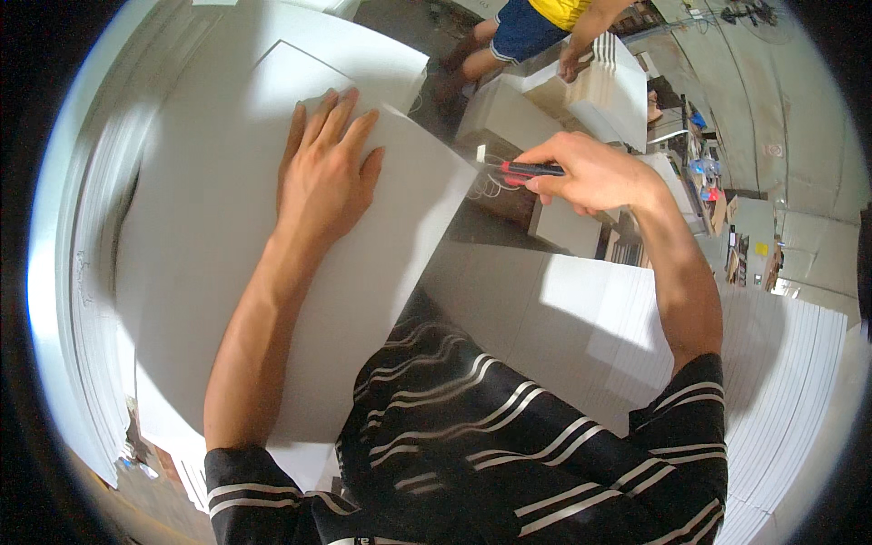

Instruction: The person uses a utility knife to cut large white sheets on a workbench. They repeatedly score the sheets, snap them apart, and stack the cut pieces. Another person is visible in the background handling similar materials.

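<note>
My left hand [327,177] lies flat on a large white board [204,218], fingers stretched out and slightly spread. A thin rectangular line shows on the surface just beyond its fingertips. Off the board's right edge, my right hand [595,173] is closed around the red and black handles of a pair of pliers [530,171]. Their head points left toward the board's corner, and its jaws are too blurred to make out. A small white piece [480,153] shows at the tip; whether the jaws grip it I cannot tell.
Stacked white panels [545,304] stand close on my right, and more panel edges [86,300] line the left. At the far side a person in a yellow top [559,11] handles a stack of boards [613,91]. Shelves with small items [708,168] stand at the far right.
</note>
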Demonstrator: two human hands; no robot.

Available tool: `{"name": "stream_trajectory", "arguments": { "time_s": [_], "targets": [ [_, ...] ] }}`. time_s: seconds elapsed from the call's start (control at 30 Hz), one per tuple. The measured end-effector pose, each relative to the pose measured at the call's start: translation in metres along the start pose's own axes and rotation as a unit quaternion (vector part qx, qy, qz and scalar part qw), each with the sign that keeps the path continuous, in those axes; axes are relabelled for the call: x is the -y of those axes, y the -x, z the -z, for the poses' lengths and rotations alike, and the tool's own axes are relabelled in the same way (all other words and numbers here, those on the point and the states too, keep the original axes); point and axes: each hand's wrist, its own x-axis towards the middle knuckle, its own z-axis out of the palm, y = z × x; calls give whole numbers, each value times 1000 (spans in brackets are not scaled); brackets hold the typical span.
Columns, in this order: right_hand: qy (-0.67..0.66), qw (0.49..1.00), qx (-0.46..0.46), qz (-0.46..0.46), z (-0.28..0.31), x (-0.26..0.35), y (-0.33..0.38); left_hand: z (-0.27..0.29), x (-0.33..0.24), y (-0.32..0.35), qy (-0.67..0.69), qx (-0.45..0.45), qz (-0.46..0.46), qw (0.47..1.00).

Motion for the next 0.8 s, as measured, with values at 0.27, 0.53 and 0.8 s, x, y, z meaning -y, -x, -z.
{"name": "stream_trajectory", "arguments": {
  "time_s": [0.27, 0.53, 0.8],
  "targets": [
    [-29, 999, 5, 16, -4, -5, -3, 4, -4, 3, -14, 9, 10, 1000],
    [62, 989, 124, 49, -46, -38, -48, 8, 0, 1, -20, 1, -2, 1000],
    [-239, 913, -311, -115, -153, -105, -107, 8, 8, 3, -6, 15, -23, 1000]
  ]
}}
